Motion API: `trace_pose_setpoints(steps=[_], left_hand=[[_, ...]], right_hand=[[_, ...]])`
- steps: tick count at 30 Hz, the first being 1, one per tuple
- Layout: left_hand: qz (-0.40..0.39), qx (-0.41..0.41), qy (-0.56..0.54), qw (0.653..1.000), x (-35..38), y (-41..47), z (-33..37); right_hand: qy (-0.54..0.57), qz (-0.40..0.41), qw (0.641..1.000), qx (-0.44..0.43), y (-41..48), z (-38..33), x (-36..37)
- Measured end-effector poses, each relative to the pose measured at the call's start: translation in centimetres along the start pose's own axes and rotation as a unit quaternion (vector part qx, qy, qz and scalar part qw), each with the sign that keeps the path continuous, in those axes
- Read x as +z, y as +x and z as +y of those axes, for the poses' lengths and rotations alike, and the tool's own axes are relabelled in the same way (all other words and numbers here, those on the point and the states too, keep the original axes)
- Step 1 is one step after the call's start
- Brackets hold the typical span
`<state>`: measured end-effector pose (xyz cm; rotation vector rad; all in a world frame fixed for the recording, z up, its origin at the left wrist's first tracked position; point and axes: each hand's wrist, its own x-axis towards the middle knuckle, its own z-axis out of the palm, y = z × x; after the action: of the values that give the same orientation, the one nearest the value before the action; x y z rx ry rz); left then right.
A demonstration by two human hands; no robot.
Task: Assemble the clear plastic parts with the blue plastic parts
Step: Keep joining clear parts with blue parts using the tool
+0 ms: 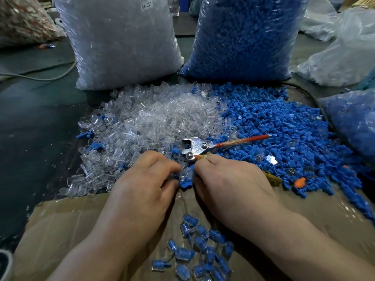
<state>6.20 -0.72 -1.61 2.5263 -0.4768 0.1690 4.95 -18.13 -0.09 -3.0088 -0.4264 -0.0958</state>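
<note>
The left hand (142, 179) and the right hand (227, 183) meet at the near edge of the piles, fingers curled, and together they pinch a small clear and blue piece (185, 176) between their fingertips. Which hand holds which half, I cannot tell. Just behind the hands lies a metal tool (197, 148) with a red handle, on the border between the pile of clear parts (152, 118) and the pile of blue parts (274, 128). Between the forearms, finished pieces (203, 250) lie on the cardboard (60, 220). Behind the piles stand a bag of clear parts (121, 41) and a bag of blue parts (243, 37).
</note>
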Motion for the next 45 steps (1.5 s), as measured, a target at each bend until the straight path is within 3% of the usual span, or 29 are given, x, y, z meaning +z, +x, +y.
trace_pose_setpoints(steps=[9, 15, 19, 25, 30, 36, 45], left_hand=[[0.008, -0.023, -0.037, 0.999, -0.4, -0.4, 0.1], [-0.017, -0.038, 0.135, 0.990, -1.0, -0.6, 0.6], [-0.020, -0.037, 0.110, 0.993, -1.0, -0.6, 0.8], [-0.013, -0.055, 0.054, 0.997, -0.5, -0.7, 0.5], [0.039, -0.097, -0.067, 0.992, -0.1, -0.6, 0.1], [0.047, -0.158, -0.329, 0.930, -0.3, -0.4, 0.1], [-0.001, -0.186, -0.453, 0.872, 0.4, -0.1, -0.4]], right_hand=[[0.093, 0.022, 0.995, 0.011, -1.1, 0.6, -1.0], [0.086, -0.006, 0.996, 0.024, -2.1, 0.6, -2.3], [0.059, -0.032, 0.997, -0.039, -1.3, -0.7, -1.5], [0.053, -0.028, 0.997, -0.044, -0.6, -0.5, -0.9], [0.060, 0.003, 0.998, -0.029, -0.5, -0.2, -0.2], [0.055, 0.036, 0.998, -0.014, -0.3, -0.1, 0.4], [0.068, 0.035, 0.997, -0.013, -0.2, -0.2, 0.3]])
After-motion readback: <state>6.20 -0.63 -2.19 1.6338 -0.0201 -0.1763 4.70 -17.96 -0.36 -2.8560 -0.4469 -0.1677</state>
